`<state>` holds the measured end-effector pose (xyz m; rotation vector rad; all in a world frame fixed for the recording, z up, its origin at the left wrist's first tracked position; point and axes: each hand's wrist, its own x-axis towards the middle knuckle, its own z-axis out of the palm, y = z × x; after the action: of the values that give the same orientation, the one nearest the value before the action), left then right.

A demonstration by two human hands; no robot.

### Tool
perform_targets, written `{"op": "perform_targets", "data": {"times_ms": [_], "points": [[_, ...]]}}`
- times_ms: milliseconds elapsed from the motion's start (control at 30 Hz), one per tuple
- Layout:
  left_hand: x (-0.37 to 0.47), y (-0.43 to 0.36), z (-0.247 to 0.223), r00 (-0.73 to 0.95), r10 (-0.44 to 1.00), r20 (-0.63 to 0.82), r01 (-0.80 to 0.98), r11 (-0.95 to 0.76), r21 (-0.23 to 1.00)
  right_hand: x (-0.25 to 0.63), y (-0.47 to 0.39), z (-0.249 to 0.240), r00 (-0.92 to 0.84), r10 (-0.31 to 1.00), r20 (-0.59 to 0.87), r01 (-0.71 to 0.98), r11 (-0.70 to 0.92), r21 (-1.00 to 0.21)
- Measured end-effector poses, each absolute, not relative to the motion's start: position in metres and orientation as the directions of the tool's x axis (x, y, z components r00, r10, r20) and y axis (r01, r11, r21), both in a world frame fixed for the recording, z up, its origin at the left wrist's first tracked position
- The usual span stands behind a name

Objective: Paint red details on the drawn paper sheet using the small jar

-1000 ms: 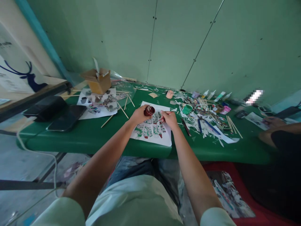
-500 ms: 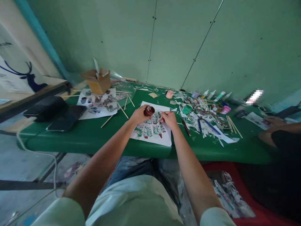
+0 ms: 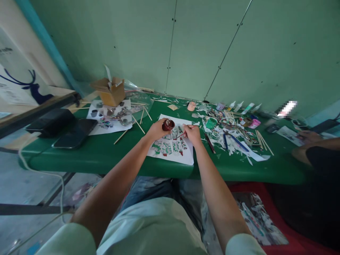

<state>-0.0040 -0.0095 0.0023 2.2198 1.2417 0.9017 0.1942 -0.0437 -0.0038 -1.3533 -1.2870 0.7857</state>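
My left hand (image 3: 157, 130) is wrapped round a small jar of dark red paint (image 3: 168, 125), held above a white sheet (image 3: 186, 157). The fingers of my right hand (image 3: 191, 133) pinch a thin stick or brush (image 3: 181, 135), whose tip points left and down over the sheet, just right of the jar. On the sheet lie several small patterned pieces (image 3: 166, 147) in green, white and dark red. Both hands hide part of the sheet's upper half.
An open cardboard box (image 3: 113, 95) stands on another sheet at the left, near a black phone (image 3: 75, 132). Paper scraps, pliers (image 3: 236, 140), a green paint pot (image 3: 211, 123) and sticks lie at the right. Another person's arm (image 3: 316, 145) rests at the far right.
My right hand has shifted very slightly to the right, and more of the stick shows. The left hand and the jar have stayed in place.
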Motion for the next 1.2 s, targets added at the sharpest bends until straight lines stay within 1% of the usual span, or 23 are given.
{"op": "perform_targets", "data": {"times_ms": [167, 400, 633, 700, 1000, 1100, 1200], "points": [[-0.0043, -0.01, 0.0034, 0.389, 0.86, 0.329, 0.574, -0.506, 0.644, 0.1961, -0.043, -0.005, 0.242, 0.95, 0.199, 0.292, 0.124, -0.948], [-0.0041, -0.0116, 0.0059, 0.381, 0.873, 0.304, 0.589, -0.483, 0.649, 0.1964, -0.0427, -0.0061, 0.236, 0.95, 0.206, 0.325, 0.123, -0.938], [-0.0038, -0.0099, 0.0044, 0.389, 0.868, 0.307, 0.597, -0.492, 0.634, 0.1946, -0.0427, -0.0049, 0.212, 0.965, 0.153, 0.199, 0.11, -0.974], [-0.0035, -0.0094, 0.0034, 0.389, 0.867, 0.311, 0.598, -0.495, 0.63, 0.1933, -0.0435, -0.0048, 0.192, 0.969, 0.154, 0.192, 0.117, -0.974], [-0.0033, -0.0091, 0.0017, 0.385, 0.857, 0.342, 0.571, -0.512, 0.641, 0.1907, -0.0449, -0.0054, 0.126, 0.979, 0.16, 0.228, 0.129, -0.965], [-0.0033, -0.0088, 0.0019, 0.382, 0.863, 0.331, 0.578, -0.502, 0.643, 0.1911, -0.0445, -0.0057, 0.141, 0.974, 0.179, 0.267, 0.136, -0.954], [-0.0034, -0.0086, 0.0021, 0.386, 0.864, 0.324, 0.583, -0.5, 0.64, 0.1915, -0.044, -0.0059, 0.171, 0.969, 0.176, 0.268, 0.126, -0.955]]}}
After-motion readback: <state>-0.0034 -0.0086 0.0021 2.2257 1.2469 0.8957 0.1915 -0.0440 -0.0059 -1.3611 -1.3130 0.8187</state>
